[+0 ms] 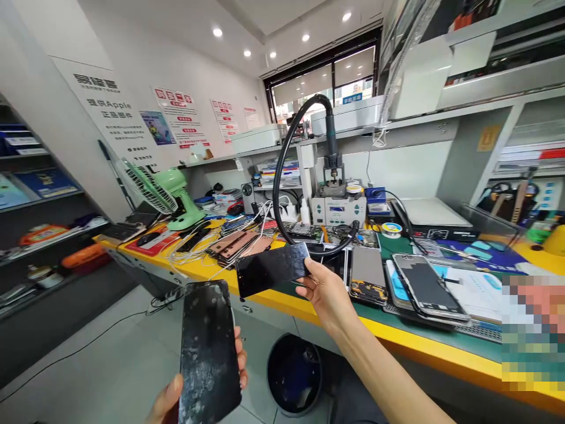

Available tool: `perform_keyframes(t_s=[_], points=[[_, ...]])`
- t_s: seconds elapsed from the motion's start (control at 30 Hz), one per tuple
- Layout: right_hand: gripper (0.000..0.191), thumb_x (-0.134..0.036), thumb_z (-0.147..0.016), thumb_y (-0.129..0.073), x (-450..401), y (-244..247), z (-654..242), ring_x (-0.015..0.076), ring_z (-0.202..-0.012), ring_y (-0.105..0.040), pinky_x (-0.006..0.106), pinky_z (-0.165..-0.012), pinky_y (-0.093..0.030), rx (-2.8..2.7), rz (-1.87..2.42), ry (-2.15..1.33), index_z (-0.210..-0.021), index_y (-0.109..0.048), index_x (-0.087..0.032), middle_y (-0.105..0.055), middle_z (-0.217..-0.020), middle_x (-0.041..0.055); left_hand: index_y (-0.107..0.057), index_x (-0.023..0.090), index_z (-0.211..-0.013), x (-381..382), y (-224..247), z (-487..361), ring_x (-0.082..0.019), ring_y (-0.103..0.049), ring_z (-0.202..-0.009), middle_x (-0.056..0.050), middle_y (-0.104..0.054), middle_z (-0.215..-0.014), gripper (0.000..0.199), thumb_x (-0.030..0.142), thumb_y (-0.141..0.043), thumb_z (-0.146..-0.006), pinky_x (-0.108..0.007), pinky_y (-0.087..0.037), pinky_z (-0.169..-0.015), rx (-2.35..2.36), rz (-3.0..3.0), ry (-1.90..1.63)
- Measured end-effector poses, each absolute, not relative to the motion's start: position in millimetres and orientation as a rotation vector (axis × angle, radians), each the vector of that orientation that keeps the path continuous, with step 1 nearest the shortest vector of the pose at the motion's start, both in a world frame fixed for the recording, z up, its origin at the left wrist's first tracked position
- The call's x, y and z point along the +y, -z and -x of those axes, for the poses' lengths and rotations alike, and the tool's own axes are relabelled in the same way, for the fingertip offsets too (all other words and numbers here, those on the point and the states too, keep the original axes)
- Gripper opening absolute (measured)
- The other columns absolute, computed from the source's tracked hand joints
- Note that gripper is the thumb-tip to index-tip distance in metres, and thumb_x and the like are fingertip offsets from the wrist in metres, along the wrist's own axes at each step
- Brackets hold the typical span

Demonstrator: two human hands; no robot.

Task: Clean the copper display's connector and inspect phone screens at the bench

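In the head view my left hand [170, 393] is closed around a black smartphone [208, 350], whose dark front is smudged with whitish marks. My right hand [327, 290] pinches one end of a second dark phone screen [271, 270], held nearly level over the front edge of the bench. Its face has pale smears near my fingers. The two held pieces are apart, the left one lower and closer to me. Right of my right hand lies an opened phone [368, 277] with its inner parts exposed.
A yellow-edged workbench [397, 344] runs across, with a stack of phone parts [435, 288] at right. A hot-air station [339, 211] with a black hose [277, 182] stands behind. At left are a green fan [179, 197] and white cables [194, 250]. A black bin [295, 374] sits below.
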State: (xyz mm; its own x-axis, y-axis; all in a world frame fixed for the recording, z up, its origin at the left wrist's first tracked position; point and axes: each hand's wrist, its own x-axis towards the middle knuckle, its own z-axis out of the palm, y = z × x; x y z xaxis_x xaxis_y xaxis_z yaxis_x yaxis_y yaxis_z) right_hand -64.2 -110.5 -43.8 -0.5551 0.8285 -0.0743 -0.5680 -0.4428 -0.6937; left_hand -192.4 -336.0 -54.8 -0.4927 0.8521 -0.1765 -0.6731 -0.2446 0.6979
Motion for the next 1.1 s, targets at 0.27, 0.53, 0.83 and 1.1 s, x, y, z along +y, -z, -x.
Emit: perform_keyframes(t_s=[0.27,0.53,0.83,1.1], points=[[0.010,-0.022,-0.085,-0.072,-112,46,60,0.0113,-0.060,-0.065,0.019,-0.052,-0.060,-0.643,0.580,-2.167,-0.088,-0.071,-0.013,-0.070,-0.077,0.0038,-0.066,0.013,-0.122,-334,44,181,-0.027,-0.057,-0.093,-0.016,-0.066,-0.108,0.069,0.051,-0.073,-0.065,-0.040,-0.049,-0.078,0.763,-0.477,-1.885],[0.006,-0.017,-0.084,-0.072,-112,43,55,0.0121,-0.058,-0.066,0.019,-0.051,-0.060,-0.614,0.613,-2.179,-0.087,-0.071,-0.012,-0.071,-0.074,0.0043,-0.056,0.008,-0.131,-331,66,194,-0.023,-0.054,-0.093,-0.014,-0.060,-0.109,0.078,0.055,-0.067,-0.069,-0.035,-0.048,-0.077,0.479,-0.802,-1.742],[0.019,-0.023,-0.073,-0.083,-113,44,52,0.0130,-0.059,-0.066,0.019,-0.052,-0.060,-0.632,0.570,-2.182,-0.086,-0.071,-0.015,-0.071,-0.074,0.0028,-0.058,0.013,-0.127,-332,68,198,-0.019,-0.050,-0.086,-0.011,-0.055,-0.103,0.084,0.057,-0.074,-0.058,-0.029,-0.044,-0.075,0.538,-0.873,-1.608],[0.028,-0.029,-0.068,-0.087,-115,44,52,0.0123,-0.063,-0.065,0.020,-0.054,-0.061,-0.692,0.519,-2.137,-0.088,-0.072,-0.016,-0.071,-0.078,0.0020,-0.059,0.014,-0.125,-339,74,204,-0.019,-0.049,-0.083,-0.011,-0.054,-0.101,0.085,0.061,-0.072,-0.056,-0.031,-0.042,-0.071,0.626,-0.895,-1.640]])
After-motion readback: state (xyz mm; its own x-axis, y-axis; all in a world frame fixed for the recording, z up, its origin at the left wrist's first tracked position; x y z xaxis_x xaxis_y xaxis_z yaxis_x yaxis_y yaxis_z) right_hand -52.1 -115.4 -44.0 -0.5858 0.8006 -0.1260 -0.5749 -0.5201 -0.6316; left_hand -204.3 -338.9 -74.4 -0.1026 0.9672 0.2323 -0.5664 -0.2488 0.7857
